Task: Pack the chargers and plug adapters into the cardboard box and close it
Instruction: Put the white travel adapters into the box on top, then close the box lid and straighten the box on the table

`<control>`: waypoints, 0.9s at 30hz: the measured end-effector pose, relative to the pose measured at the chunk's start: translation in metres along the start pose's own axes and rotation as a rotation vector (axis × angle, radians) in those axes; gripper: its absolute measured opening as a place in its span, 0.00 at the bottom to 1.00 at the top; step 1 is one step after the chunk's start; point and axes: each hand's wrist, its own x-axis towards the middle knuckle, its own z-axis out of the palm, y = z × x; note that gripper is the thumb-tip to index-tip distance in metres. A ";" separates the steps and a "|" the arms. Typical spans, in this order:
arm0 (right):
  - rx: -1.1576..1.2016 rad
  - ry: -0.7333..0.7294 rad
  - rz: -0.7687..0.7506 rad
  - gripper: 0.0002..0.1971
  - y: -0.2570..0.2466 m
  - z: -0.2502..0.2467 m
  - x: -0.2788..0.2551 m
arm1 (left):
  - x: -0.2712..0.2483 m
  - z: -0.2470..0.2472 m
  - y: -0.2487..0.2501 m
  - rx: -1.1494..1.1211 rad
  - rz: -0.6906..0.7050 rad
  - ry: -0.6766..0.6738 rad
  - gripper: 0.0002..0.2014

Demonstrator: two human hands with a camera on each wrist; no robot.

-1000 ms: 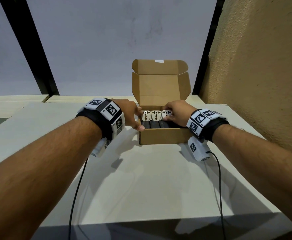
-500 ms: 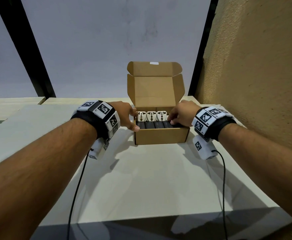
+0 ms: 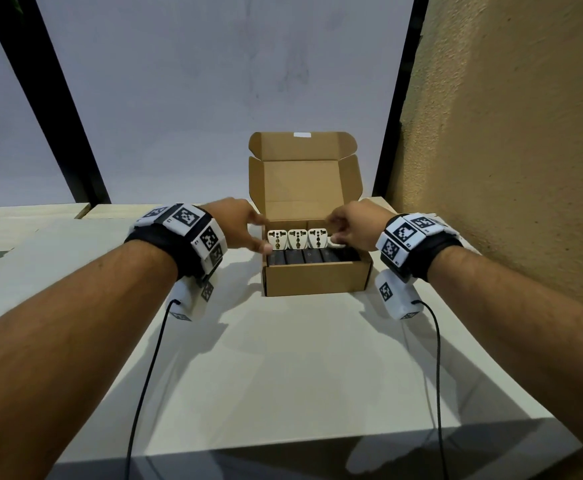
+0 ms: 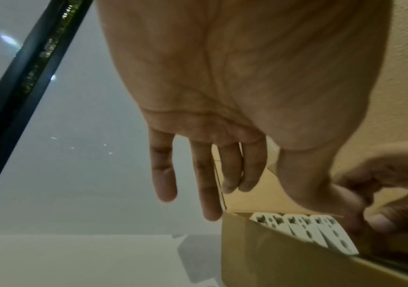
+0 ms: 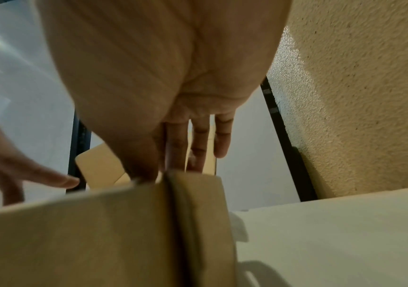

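The cardboard box (image 3: 317,280) stands open on the table, its lid (image 3: 300,181) upright at the back. Three white plug adapters (image 3: 297,238) line its back row, and several black chargers (image 3: 312,256) fill the front row. My left hand (image 3: 257,235) hovers at the box's left wall with relaxed, nearly straight fingers (image 4: 210,184) and holds nothing. My right hand (image 3: 343,230) is over the box's right rim beside the last adapter, fingers (image 5: 198,143) extended and the thumb by the rim. It is empty too. In the left wrist view the adapters (image 4: 306,233) show just inside the box wall (image 4: 271,258).
The box sits towards the back of a pale table (image 3: 300,375). A rough tan wall (image 3: 508,168) rises close on the right. Behind are grey panes with black frames (image 3: 58,116). Black cables (image 3: 144,375) hang from both wrists over the table.
My right hand has left the adapters and chargers and risen to the box's right rim. The left hand has lifted slightly at the left wall. The box has not moved.
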 end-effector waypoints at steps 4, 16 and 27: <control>0.039 -0.043 -0.016 0.31 -0.004 0.012 0.005 | 0.005 -0.005 -0.009 -0.040 -0.086 0.206 0.26; 0.507 0.357 0.369 0.25 0.033 -0.016 0.024 | 0.030 -0.001 0.000 -0.775 -0.228 0.422 0.23; 0.813 0.287 0.255 0.33 0.026 -0.015 0.010 | 0.027 0.008 0.011 -0.947 -0.150 0.267 0.34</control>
